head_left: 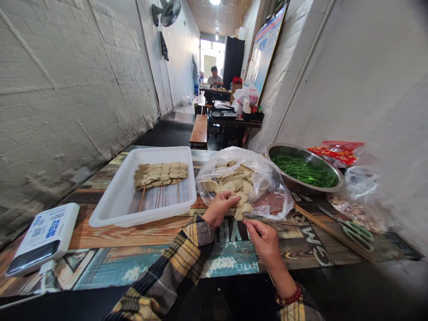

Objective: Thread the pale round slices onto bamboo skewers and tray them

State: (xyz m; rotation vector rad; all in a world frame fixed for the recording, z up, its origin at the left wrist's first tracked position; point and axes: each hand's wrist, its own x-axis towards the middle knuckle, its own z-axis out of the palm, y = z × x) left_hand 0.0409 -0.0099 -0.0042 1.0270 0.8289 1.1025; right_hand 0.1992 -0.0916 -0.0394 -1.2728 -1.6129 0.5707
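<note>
My right hand (265,243) pinches a thin wooden skewer (271,279), whose lower end runs down past my wrist. A pale beige round slice (243,211) sits on the skewer's upper end. My left hand (219,208) is closed, thumb and fingers on another beige slice just above it. Right behind both hands, a clear plastic bag (274,196) lies open with many loose slices (236,180) inside. Left of my hands, a white plastic tray (117,203) holds several skewers threaded with slices (160,174), their sticks pointing toward me.
A steel bowl (338,183) of green chives (302,170) stands right. Near it lie bare skewers (329,229), green-handled scissors (357,234), a red packet (337,151) and a plastic bag (363,187). A white device (50,232) stands left. Beyond are a bench (199,129) and a seated person (214,79).
</note>
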